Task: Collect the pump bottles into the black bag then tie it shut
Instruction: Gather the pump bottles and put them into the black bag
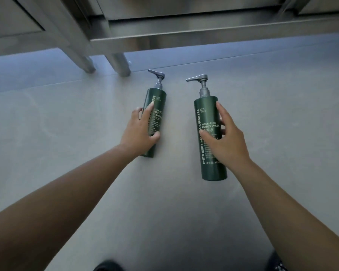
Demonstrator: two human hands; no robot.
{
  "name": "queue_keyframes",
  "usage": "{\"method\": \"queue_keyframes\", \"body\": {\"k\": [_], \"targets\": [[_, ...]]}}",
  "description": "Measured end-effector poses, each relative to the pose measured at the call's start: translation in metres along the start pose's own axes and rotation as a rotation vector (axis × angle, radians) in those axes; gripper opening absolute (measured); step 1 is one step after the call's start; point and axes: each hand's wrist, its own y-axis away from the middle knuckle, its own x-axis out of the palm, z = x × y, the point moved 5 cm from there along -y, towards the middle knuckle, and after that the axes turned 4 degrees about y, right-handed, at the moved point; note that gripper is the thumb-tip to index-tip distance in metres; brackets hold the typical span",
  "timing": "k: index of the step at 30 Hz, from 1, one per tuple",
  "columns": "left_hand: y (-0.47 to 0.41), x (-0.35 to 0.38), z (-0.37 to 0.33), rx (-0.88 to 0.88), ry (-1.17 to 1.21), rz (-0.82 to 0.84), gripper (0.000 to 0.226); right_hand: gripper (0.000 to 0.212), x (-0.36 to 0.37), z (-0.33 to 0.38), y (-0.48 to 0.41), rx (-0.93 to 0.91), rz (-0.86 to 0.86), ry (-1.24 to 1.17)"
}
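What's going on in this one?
A person reaches down with both hands to two green pump bottles on the grey floor, by a steel table's legs. The left hand grips the cleanser bottle, and the right hand grips the hand wash bottle. Neither bottle looks lifted yet. No black bag is in view, so collecting seems barely begun.

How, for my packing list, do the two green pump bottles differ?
The body cleanser bottle reads BODY CLEANSER, partly hidden by the left hand; the hand wash bottle reads HAND WASH. The body cleanser bottle is farther off, nearer the metal table legs; the hand wash bottle is closer, held by the right hand. Both are dark green, grey-topped pump bottles.
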Motion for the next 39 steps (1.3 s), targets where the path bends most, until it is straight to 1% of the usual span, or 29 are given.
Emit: {"method": "queue_keyframes", "body": {"k": [3,6,9,11,13,16,20,29,33,36,39], "targets": [[0.02,0.007,0.013,0.034,0.033,0.01,0.09,0.078,0.011,-0.004,0.002,0.0,0.005,-0.014],[0.021,0.007,0.013,0.076,-0.005,0.032,0.095,0.079,0.019,-0.01,0.007,-0.01,0.013,0.006],[0.003,0.001,0.002,0.058,-0.03,0.021,0.09,0.079,0.017,-0.015,0.015,0.01,0.006,0.013],[-0.009,0.003,-0.005,0.056,-0.09,0.037,0.088,0.079,0.015,-0.015,0.016,0.013,0.003,0.008],[-0.016,0.008,-0.006,0.043,-0.162,0.062,0.088,0.079,0.015,-0.014,0.015,0.01,0.0,0.001],[-0.016,0.01,-0.003,0.004,-0.198,0.045,0.086,0.08,0.013,-0.014,0.014,0.003,-0.009,0.01],[-0.008,0.009,0.002,-0.025,-0.203,0.04,0.083,0.08,0.012,-0.015,0.016,0.013,-0.005,0.008],[0.021,-0.006,0.006,0.0,-0.117,-0.006,0.084,0.08,0.02,-0.001,0.012,-0.021,0.041,-0.001],[0.046,-0.042,-0.005,-0.033,-0.078,-0.033,0.085,0.081,0.02,0.031,0.022,-0.056,0.147,-0.017],[0.084,-0.098,-0.033,-0.096,-0.002,-0.077,0.086,0.081,-0.003,0.089,0.048,-0.082,0.218,-0.015],[0.129,-0.163,-0.075,-0.129,0.038,-0.063,0.086,0.081,-0.043,0.16,0.082,-0.09,0.259,-0.033]]}}
